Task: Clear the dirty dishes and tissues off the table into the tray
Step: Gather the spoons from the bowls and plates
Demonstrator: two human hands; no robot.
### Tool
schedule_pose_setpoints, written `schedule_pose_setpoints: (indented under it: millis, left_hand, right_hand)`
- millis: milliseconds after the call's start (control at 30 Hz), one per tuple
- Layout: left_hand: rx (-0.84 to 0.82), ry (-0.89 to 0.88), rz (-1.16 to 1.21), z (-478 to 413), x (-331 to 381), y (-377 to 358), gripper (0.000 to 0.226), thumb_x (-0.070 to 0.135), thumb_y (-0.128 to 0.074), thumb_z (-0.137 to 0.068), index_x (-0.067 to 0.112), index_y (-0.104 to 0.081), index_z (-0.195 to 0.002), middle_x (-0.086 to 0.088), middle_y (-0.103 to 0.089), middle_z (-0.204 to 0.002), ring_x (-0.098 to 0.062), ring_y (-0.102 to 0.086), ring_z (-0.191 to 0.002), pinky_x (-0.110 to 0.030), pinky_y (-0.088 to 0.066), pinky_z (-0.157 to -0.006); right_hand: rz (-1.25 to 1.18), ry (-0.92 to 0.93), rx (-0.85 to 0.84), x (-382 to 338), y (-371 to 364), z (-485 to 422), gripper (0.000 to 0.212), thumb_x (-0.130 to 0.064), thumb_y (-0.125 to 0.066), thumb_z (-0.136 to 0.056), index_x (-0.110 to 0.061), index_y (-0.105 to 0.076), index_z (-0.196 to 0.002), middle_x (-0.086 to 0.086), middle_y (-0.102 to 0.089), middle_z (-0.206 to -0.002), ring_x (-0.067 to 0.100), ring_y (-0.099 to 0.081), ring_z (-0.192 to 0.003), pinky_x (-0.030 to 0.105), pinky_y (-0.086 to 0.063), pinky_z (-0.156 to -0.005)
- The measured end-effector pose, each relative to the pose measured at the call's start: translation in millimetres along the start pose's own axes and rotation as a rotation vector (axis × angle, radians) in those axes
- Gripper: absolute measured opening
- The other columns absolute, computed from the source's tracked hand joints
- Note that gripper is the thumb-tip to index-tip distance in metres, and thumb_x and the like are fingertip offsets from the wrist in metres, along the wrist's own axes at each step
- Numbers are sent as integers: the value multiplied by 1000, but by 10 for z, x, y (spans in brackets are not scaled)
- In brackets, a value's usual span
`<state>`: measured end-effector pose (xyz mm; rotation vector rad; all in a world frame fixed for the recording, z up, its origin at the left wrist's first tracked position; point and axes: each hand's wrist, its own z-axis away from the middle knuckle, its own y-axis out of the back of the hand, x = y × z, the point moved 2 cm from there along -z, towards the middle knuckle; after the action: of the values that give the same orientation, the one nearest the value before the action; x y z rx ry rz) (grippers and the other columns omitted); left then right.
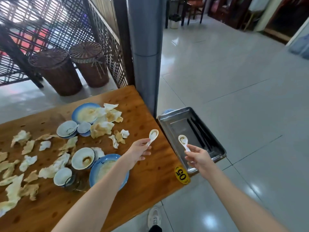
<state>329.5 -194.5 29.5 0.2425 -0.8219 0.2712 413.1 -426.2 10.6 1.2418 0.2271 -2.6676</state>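
Stained white spoon [184, 142] above steel tray [175, 124]

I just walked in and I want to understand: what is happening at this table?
A person is clearing a wooden table. The left hand holds a white ceramic soup spoon above the table's edge; the right hand holds a second white spoon over the rectangular metal tray, where dark chopsticks already lie. Blue-rimmed plates, white bowls and many crumpled stained tissues are still on the table.
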Motion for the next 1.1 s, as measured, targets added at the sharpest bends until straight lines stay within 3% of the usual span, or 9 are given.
schedule_pose_setpoints:
  millis: [200,300,600,733,867,1000,1100]
  left_hand:
    - [-12,-1,-57,-490,352,-98,33,11,-50,-99,24,-56,-129,-5,-62,-115,-18,-62,-93,-26,-47,-76]
    - [-49,17,-107,-690,469,-259,37,6,-52,-98,25,-56,-129,-5,-61,-113,-19,-62,-95,-26,-48,-77]
    - [-67,50,-111,-1214,679,-722,38,1,-49,-97,23,-57,-126,-7,-64,-111,-17,-62,-83,-21,-43,-61]
    - [-14,93,-60,-1485,757,-870,34,-1,-49,-97,23,-58,-120,-6,-65,-105,-15,-61,-74,-20,-41,-57]
    - [46,145,-9,-1798,784,-1043,31,3,-49,-98,24,-57,-119,-3,-66,-103,-14,-63,-76,-24,-44,-64]
    - [83,228,16,-2162,790,-1391,30,5,-49,-98,25,-56,-120,-4,-65,-106,-14,-63,-80,-20,-43,-57]
    - [114,287,53,-2476,778,-1711,30,4,-47,-99,24,-56,-119,-3,-65,-104,-14,-63,-76,-21,-40,-55]
  right_hand:
    - [1,-27,24,-199,20,-402,26,0,-64,-87,-15,-62,-109,6,-65,-84,17,-61,-69,30,-49,-65]
    - [2,-66,47,-161,131,-506,25,0,-65,-87,-15,-63,-107,4,-65,-79,15,-61,-64,27,-48,-60]
    - [-81,-166,187,-341,724,-1110,18,-2,-65,-87,-14,-64,-101,5,-65,-80,14,-60,-62,28,-46,-60]
    - [-92,-178,155,-567,888,-1634,14,-5,-64,-89,-13,-63,-101,5,-63,-81,15,-58,-64,27,-47,-61]
    - [-23,-202,94,-765,1080,-2233,17,-11,-63,-91,-10,-62,-107,5,-64,-82,16,-57,-63,28,-45,-60]
    - [54,-249,63,-883,1338,-2813,17,-11,-60,-92,-11,-60,-109,5,-64,-84,17,-57,-66,29,-44,-64]
    - [106,-276,49,-911,1534,-3238,19,-9,-57,-93,-10,-59,-112,9,-63,-91,17,-58,-70,36,-46,-76]
